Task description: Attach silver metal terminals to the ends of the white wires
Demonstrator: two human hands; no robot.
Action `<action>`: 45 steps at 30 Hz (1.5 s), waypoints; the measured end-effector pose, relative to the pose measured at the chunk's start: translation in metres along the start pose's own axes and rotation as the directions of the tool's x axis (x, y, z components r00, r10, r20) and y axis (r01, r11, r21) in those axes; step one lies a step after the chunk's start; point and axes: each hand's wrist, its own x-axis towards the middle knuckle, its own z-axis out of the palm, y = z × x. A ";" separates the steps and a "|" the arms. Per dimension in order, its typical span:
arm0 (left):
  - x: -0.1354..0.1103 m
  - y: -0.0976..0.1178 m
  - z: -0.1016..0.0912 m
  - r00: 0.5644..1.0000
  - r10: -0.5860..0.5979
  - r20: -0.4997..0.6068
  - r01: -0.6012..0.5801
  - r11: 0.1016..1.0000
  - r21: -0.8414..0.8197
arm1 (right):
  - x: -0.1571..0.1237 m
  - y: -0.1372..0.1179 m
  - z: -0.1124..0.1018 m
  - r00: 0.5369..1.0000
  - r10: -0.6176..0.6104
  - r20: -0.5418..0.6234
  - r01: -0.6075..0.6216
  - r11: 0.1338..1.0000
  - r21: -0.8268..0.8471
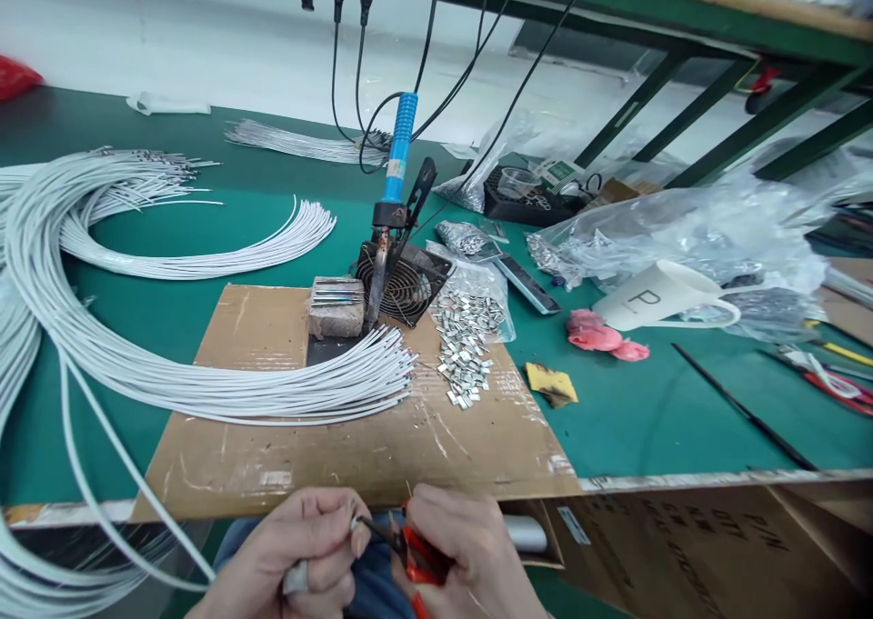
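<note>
At the table's front edge my left hand (306, 546) is closed, with thumb and forefinger pinching a small pale piece (354, 515) that is mostly hidden. A whitish wrap (296, 579) shows at one of its fingers. My right hand (464, 546) is wrapped round red-handled pliers (416, 555), whose dark jaws reach to the left fingertips. Whether the jaws grip the piece cannot be made out. Just beyond both hands, a thick bundle of white wires (273, 392) curves over a cardboard sheet (355, 460). Small metal terminals (467, 346) lie heaped at its right.
A blue-handled soldering iron (401, 137) stands upright near a small fan (402, 283) and a block (336, 308). Farther right are a yellow sponge (551, 384), pink cloth (600, 335), a white mug (655, 296) and plastic bags (709, 228). More wire bundles (225, 260) lie left.
</note>
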 end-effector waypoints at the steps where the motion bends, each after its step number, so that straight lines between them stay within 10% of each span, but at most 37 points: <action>1: 0.001 -0.001 0.000 1.000 0.006 0.005 -0.006 1.000 -0.013 | -0.001 0.000 0.005 0.999 -0.011 -0.045 0.011 1.000 0.002; 7: 0.007 -0.008 0.001 0.996 0.092 0.002 -0.092 0.996 -0.021 | 0.000 0.001 0.032 0.940 0.032 -0.338 -0.012 0.998 0.061; 13: 0.002 -0.020 -0.012 0.981 0.192 0.022 -0.193 0.972 0.135 | 0.007 0.028 -0.018 0.799 0.305 -0.518 -0.243 0.952 0.186; 25: 0.009 -0.028 -0.005 0.817 0.541 -0.201 -0.423 0.798 0.429 | 0.001 0.009 -0.004 0.982 0.182 -0.048 -0.180 0.983 0.039; 45: 0.005 -0.026 0.009 0.817 0.545 -0.188 -0.402 0.772 0.492 | -0.008 0.011 0.000 0.999 -0.041 0.018 0.042 0.998 -0.052</action>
